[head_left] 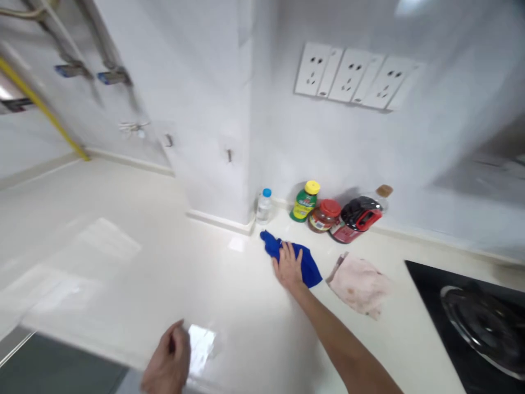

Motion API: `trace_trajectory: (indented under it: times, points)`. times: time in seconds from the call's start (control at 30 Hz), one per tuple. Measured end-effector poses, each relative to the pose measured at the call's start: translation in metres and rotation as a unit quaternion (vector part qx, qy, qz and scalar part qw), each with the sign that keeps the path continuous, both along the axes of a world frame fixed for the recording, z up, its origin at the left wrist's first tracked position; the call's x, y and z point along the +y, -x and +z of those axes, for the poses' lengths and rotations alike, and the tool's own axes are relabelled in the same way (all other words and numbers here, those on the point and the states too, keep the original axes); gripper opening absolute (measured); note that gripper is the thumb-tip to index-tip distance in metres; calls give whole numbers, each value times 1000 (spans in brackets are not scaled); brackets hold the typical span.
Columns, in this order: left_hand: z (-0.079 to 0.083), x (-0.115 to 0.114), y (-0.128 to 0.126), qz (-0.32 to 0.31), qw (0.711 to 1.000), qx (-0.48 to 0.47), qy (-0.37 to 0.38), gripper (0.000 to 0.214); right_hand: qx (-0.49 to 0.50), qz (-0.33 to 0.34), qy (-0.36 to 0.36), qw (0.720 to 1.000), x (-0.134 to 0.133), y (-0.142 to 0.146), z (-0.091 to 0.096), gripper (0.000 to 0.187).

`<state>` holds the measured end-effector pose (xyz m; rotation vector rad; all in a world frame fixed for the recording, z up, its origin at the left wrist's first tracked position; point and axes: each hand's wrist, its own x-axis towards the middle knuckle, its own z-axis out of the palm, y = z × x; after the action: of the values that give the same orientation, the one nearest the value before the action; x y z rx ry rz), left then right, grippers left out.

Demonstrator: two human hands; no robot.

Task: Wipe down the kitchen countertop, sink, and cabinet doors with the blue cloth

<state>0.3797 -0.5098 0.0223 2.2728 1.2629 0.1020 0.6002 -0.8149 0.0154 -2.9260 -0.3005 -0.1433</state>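
My right hand lies on a crumpled blue cloth on the pale countertop, its fingers spread over the fabric. Part of the cloth is hidden beneath the palm. Close to the counter's front edge, my left hand is curled into a loose fist with nothing visible in it. To the right of the blue cloth lies a stained, pale pink cloth. Behind the blue cloth, a small clear bottle with a blue cap stands by the wall corner.
Along the wall stand a green bottle with a yellow cap, a red-lidded jar and a large dark bottle with a red handle. A black cooktop is at right. The wall juts out at a pillar; a yellow pipe runs at far left.
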Motion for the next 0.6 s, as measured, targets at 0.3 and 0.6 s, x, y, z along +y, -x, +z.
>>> trace_trajectory:
  times: [0.3, 0.6]
  points:
    - [29, -24, -3, 22, 998, 28, 44, 35, -9, 104, -28, 994, -6, 5, 1, 49]
    - [33, -29, -5, 50, 998, 30, 3, 31, -1, 192, -81, 978, -18, 22, 2, 46]
